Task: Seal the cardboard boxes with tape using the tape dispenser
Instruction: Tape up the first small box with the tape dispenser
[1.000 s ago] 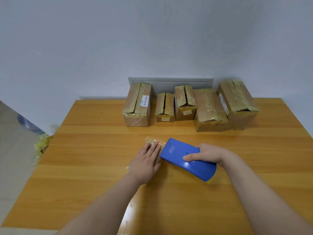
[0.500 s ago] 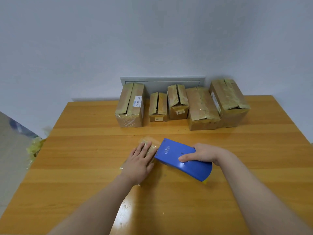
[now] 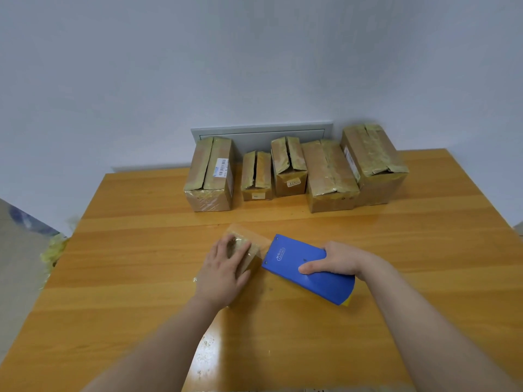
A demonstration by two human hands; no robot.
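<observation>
A blue tape dispenser (image 3: pixel 307 268) lies on the wooden table (image 3: pixel 135 278) at its middle. My right hand (image 3: pixel 336 260) grips it from the right side, thumb on its top face. A short strip of clear brownish tape (image 3: pixel 254 241) runs from the dispenser's left end. My left hand (image 3: pixel 223 271) lies flat beside it with straight fingers, and the tape's end lies over the fingertips. Several cardboard boxes stand in a row at the table's back edge, from a tall one on the left (image 3: pixel 210 175) to the largest on the right (image 3: pixel 373 162), their top flaps showing old tape.
A grey wall panel (image 3: pixel 260 134) sits behind the boxes against a white wall. Crumpled yellowish tape waste (image 3: pixel 53 250) lies off the table's left edge. A shiny scuffed patch (image 3: pixel 209 346) marks the table near me.
The tape's end now covers my left fingertips instead of lying under them. My right hand and the dispenser have hardly moved. The camera has shifted slightly.
</observation>
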